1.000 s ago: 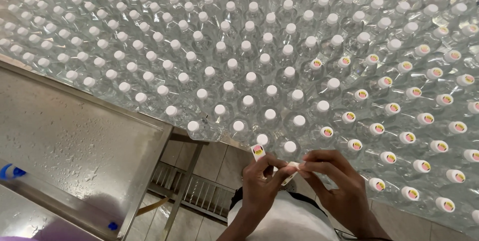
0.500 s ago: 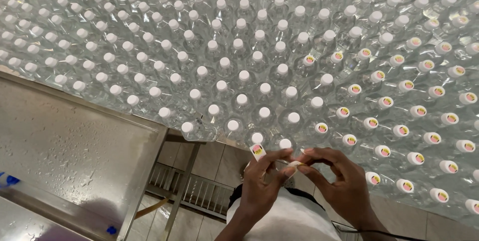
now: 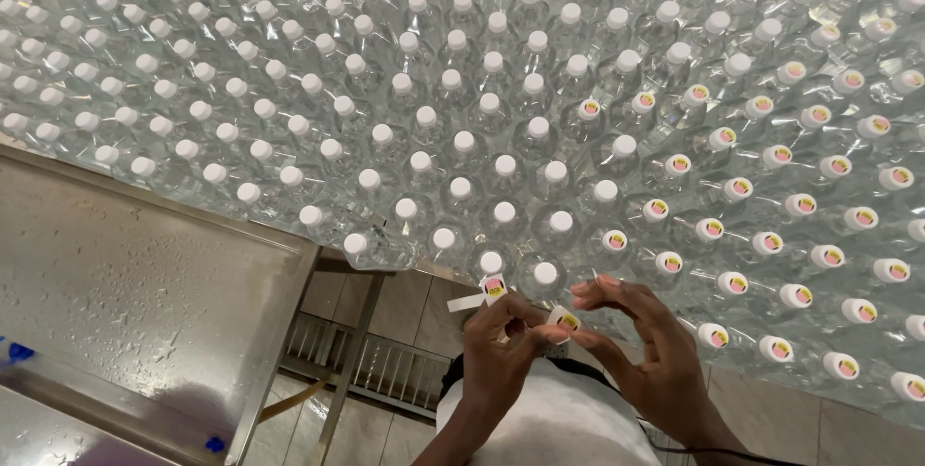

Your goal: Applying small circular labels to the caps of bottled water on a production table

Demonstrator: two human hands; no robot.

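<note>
A dense field of clear plastic bottles with white caps (image 3: 501,167) fills the upper part of the view. Caps on the right (image 3: 771,235) carry small round pink-and-yellow stickers; those on the left are plain. My left hand (image 3: 496,350) pinches a white strip of stickers (image 3: 491,290) just below the nearest plain cap (image 3: 545,273). My right hand (image 3: 646,346) holds one peeled sticker (image 3: 564,319) between thumb and forefinger, its other fingers spread, close beside my left hand.
A wet stainless-steel table (image 3: 145,264) lies at the lower left, with a small blue cap (image 3: 14,352) at its edge. Below the bottles are a tiled floor and a metal drain grate (image 3: 376,370). My white shirt (image 3: 549,423) shows at the bottom.
My hands have moved up toward the bottles. My right hand has pulled one sticker off the strip and drawn slightly apart from my left, its fingers spreading.
</note>
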